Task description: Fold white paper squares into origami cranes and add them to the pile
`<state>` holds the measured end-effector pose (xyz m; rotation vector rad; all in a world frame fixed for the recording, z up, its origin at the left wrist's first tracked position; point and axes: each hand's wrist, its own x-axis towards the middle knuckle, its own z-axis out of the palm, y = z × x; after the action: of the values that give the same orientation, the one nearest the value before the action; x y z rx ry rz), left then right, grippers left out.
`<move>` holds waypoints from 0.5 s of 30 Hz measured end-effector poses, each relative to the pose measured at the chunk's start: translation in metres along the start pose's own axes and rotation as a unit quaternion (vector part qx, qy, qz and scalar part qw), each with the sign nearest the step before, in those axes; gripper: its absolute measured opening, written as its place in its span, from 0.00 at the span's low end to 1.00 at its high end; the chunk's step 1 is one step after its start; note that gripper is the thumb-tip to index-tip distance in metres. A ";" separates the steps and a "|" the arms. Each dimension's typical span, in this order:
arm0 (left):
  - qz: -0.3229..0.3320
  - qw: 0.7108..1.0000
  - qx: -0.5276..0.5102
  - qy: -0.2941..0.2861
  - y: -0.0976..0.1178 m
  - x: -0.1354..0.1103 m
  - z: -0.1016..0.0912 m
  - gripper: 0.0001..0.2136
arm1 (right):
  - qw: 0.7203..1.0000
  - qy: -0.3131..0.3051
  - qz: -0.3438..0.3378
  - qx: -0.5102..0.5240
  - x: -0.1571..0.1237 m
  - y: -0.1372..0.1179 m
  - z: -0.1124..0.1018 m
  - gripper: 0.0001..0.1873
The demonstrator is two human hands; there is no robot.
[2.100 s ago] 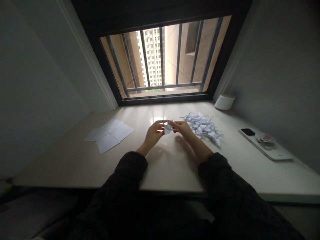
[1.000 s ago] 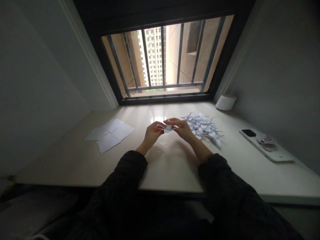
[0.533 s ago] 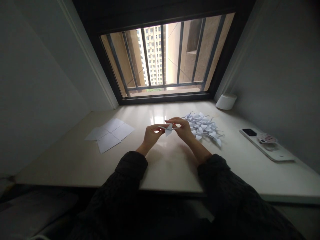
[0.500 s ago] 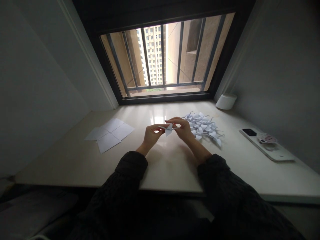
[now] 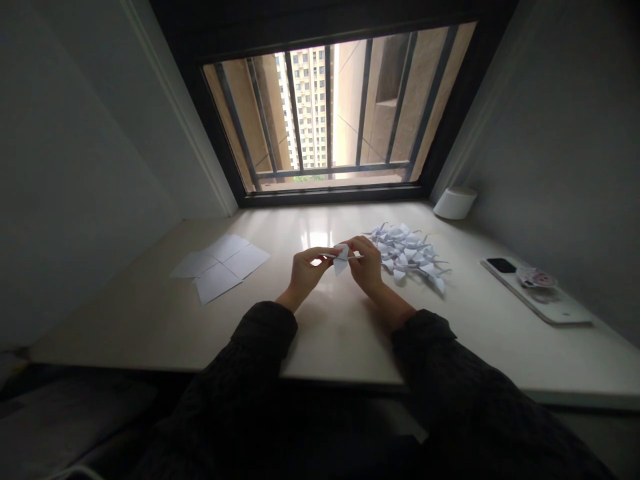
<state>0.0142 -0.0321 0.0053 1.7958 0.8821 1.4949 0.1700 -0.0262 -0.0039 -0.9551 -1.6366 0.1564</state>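
Note:
A small white paper crane (image 5: 341, 260) is held in the air above the middle of the counter, between both hands. My left hand (image 5: 306, 275) pinches one side of it between thumb and fingers. My right hand (image 5: 367, 265) has its fingers closed on the other side, covering part of the paper. One pointed flap hangs down between the hands. Just beyond my right hand lies a pile of folded white paper cranes (image 5: 407, 253), wings and thin tips jumbled together.
Square white paper sheets (image 5: 225, 263) lie flat on the left of the pale counter (image 5: 150, 327). A phone (image 5: 545, 297) with a round grip rests at the right. Behind it stands a white cylindrical object (image 5: 455, 202) by the wall. A barred window (image 5: 330, 113) is at the back.
My right hand's fingers have curled in closer around the crane, and its wrist has shifted slightly left. The crane has turned a little, its flap now more pointed downward. The view has shifted slightly.

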 end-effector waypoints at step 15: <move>0.012 1.000 -0.003 0.004 -0.004 0.001 -0.002 0.07 | 1.000 -0.016 -0.014 0.001 0.001 0.002 0.001 0.13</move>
<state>0.0124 -0.0290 0.0031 1.8048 0.8617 1.5192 0.1703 -0.0240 -0.0049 -0.9320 -1.6779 0.1564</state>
